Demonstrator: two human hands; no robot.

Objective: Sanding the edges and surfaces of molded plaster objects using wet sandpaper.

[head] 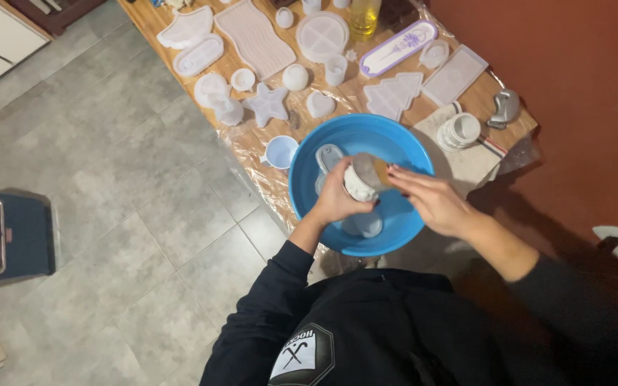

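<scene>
over wooden table (150,21), both hands (337,200) grip cup (363,177) above blue basin (402,143).

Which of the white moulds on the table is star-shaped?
The star mould, lying between the small round cup mould and the heart mould.

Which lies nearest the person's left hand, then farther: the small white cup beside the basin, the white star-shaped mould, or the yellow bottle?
From the left hand:
1. Small white cup, just left of the blue basin.
2. White star-shaped mould, farther up the table.
3. Yellow bottle, at the far end.
</scene>
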